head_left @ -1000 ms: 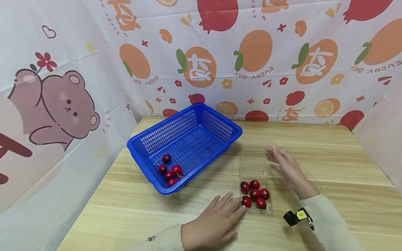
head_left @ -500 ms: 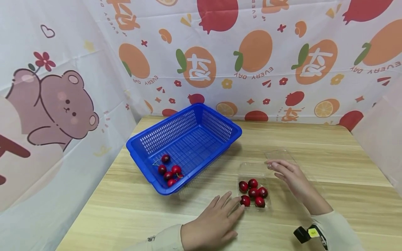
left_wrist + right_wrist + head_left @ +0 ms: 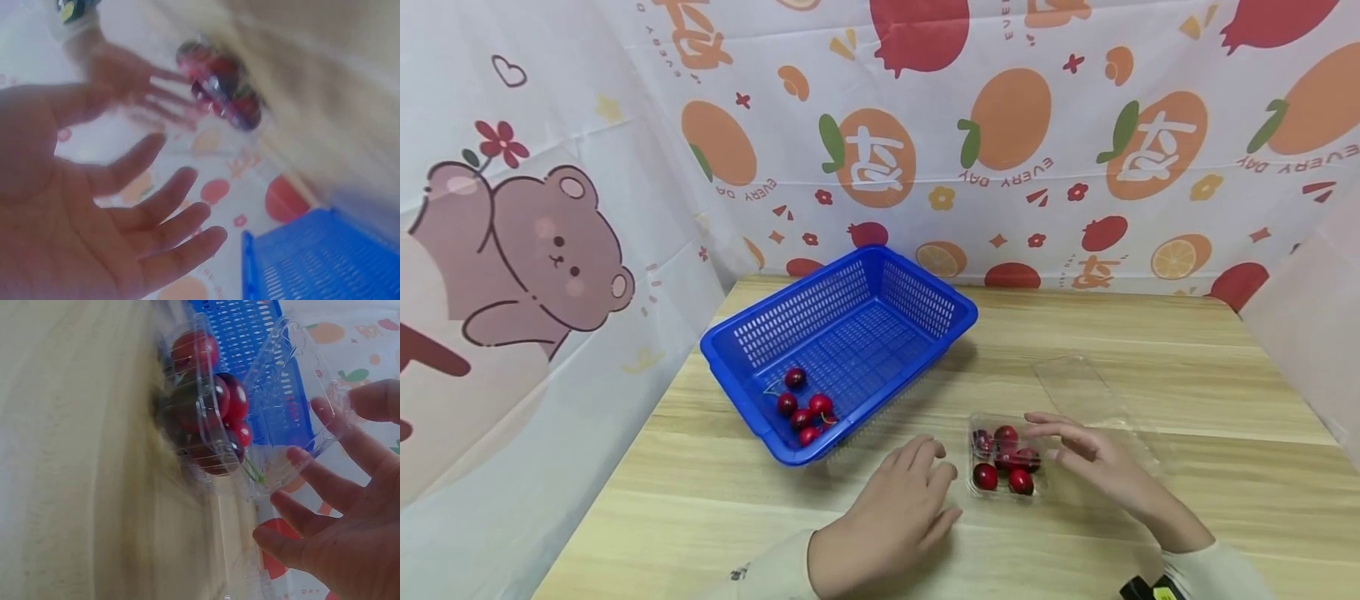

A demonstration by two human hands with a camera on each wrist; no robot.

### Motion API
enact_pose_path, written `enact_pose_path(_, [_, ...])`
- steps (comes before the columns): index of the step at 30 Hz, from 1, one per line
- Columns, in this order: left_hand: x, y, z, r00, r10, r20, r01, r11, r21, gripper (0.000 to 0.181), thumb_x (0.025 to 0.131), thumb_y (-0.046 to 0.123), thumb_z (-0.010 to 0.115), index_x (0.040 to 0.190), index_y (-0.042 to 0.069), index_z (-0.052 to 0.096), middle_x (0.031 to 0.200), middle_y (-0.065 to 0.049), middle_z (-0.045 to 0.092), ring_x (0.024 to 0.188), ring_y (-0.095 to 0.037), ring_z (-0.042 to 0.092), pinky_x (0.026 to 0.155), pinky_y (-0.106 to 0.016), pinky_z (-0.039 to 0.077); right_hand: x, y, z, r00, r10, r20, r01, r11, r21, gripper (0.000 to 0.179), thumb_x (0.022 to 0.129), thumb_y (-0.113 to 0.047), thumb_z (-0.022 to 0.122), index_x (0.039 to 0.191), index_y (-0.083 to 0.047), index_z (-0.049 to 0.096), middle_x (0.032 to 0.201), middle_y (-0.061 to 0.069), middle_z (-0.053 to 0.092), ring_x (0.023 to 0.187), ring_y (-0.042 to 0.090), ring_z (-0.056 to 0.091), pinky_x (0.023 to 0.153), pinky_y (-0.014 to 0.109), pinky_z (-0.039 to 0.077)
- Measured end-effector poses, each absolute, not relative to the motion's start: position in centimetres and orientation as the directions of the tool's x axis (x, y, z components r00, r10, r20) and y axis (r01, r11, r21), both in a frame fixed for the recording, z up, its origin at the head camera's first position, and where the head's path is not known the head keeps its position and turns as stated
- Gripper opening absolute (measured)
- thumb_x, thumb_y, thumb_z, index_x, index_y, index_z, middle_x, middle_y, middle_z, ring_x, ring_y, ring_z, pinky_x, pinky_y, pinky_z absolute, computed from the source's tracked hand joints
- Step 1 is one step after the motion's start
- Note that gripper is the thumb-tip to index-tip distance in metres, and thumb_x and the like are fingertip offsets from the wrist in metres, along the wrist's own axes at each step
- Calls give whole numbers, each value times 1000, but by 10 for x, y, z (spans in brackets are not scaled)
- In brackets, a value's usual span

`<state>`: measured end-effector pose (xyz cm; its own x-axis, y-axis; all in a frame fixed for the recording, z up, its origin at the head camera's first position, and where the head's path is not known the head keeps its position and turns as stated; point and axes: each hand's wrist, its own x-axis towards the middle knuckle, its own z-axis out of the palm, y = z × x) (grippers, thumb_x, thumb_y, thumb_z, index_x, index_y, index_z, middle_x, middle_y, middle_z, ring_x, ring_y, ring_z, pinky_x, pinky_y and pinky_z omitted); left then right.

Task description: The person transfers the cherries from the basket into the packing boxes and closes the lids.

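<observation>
A clear plastic clamshell box (image 3: 974,492) holding several dark red cherries (image 3: 232,400) stands on the table, right of centre in the head view. Its hinged lid (image 3: 278,375) is tilted part-way over the cherries. My right hand (image 3: 1093,458) touches the lid's edge with extended fingers, the thumb (image 3: 375,400) beside that edge. To the left of the box, my left hand (image 3: 887,512) hovers with loosely bent fingers, apart from it and holding nothing. The left wrist view shows the left palm (image 3: 69,231) facing the camera; the box there is blurred.
A blue perforated basket (image 3: 917,383) stands at the back left, with several cherries (image 3: 801,418) in its near corner. Another clear plastic piece (image 3: 1078,387) lies on the wooden table (image 3: 700,517) behind the right hand. Printed cloth (image 3: 940,150) hangs along the back and sides.
The right hand has drawn nearer to me, bringing the upright lid down over the cherries. My left hand has come off the box's left side and its fingers have bent.
</observation>
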<state>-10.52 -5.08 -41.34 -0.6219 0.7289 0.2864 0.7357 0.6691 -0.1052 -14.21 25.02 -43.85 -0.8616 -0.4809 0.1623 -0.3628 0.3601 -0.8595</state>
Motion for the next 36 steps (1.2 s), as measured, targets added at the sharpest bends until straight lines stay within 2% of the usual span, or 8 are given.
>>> enact_pose_path(3, [-108,-49,-409,-612,724,319,738,668,-100,45,89,40,62,122,11,54,130,-10,50,126,-28,46,99,-41,44,-139,249,-442,-866,-472,163,-374,396,-839,28,98,-11,52,124,-14,63,144,19,43,132,5,37,96,70,31])
enact_pose_path(9, [-109,-40,-410,-570,806,159,802,588,-106,64,92,45,57,145,13,41,153,-5,33,138,-30,34,101,-48,42,-134,246,-445,-889,-437,137,-352,459,-816,34,94,-18,61,128,-15,60,146,14,42,132,42,36,96,69,33])
enact_pose_path(12, [-109,-36,-414,-556,827,90,822,562,-88,64,94,47,54,147,15,38,155,-2,29,141,-29,30,101,-48,42,-132,245,-447,-888,-437,145,-359,461,-812,40,92,-17,64,131,-11,56,146,14,42,131,41,37,96,67,35])
enact_pose_path(19, [-113,-31,-419,-535,845,28,841,535,-80,64,94,48,53,147,15,39,150,-2,37,138,-28,34,101,-46,43,-131,247,-455,-862,-455,221,-445,472,-761,51,86,-12,70,134,-9,52,143,13,45,126,-1,38,91,61,42])
enact_pose_path(23, [-115,-29,-418,-537,844,-5,842,535,-73,65,94,48,53,146,12,39,149,-3,38,139,-23,33,102,-45,41,-130,247,-458,-850,-460,256,-481,479,-734,52,84,-10,71,133,-10,52,142,13,46,126,-3,37,89,60,44])
enact_pose_path(26, [-116,-27,-417,-540,841,-31,841,538,-65,66,95,47,52,147,10,37,150,-5,37,140,-19,32,104,-43,40,-129,246,-459,-852,-454,262,-486,496,-720,55,84,-12,72,134,-11,51,141,13,46,126,2,40,89,58,46])
enact_pose_path(33, [-117,-27,-417,-526,848,-58,849,521,-84,66,94,47,54,145,9,40,151,-5,34,138,-15,33,99,-35,43,-129,243,-457,-882,-420,215,-431,533,-728,61,84,-18,72,138,-8,46,143,17,42,123,39,46,89,54,47])
enact_pose_path(36, [-118,-26,-418,-522,851,-61,852,516,-84,66,94,48,53,145,9,40,151,-5,33,138,-15,33,99,-35,44,-129,242,-456,-892,-410,190,-407,544,-734,62,84,-20,72,138,-5,46,145,19,39,124,43,45,91,55,46])
